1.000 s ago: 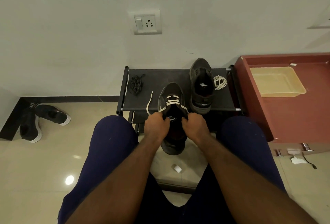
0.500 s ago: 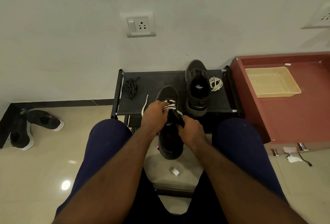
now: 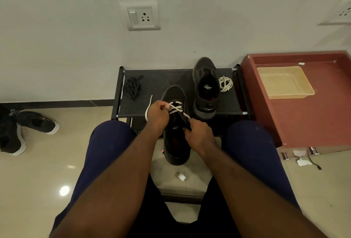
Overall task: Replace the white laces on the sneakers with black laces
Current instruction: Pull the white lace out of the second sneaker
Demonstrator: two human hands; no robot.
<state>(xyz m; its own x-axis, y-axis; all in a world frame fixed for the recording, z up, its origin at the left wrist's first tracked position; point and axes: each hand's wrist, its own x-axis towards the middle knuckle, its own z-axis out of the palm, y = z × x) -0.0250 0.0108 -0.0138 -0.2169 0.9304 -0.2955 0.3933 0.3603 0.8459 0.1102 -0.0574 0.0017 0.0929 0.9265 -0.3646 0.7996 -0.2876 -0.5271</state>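
Sneaker (image 3: 173,95) held between the knees, toe over rack (image 3: 167,80) front edge; left hand (image 3: 157,116) pinches its white lace (image 3: 175,107), right hand (image 3: 199,135) grips its side; black laces (image 3: 133,86) bundled on rack

Dim, soft light; wide-angle edge bowing.

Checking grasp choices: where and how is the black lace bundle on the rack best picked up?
Pinch the black lace bundle at its dense middle, coming straight down from above: it lies flat in a loose heap on the rack shelf, and its stray ends would probably just pull loose.
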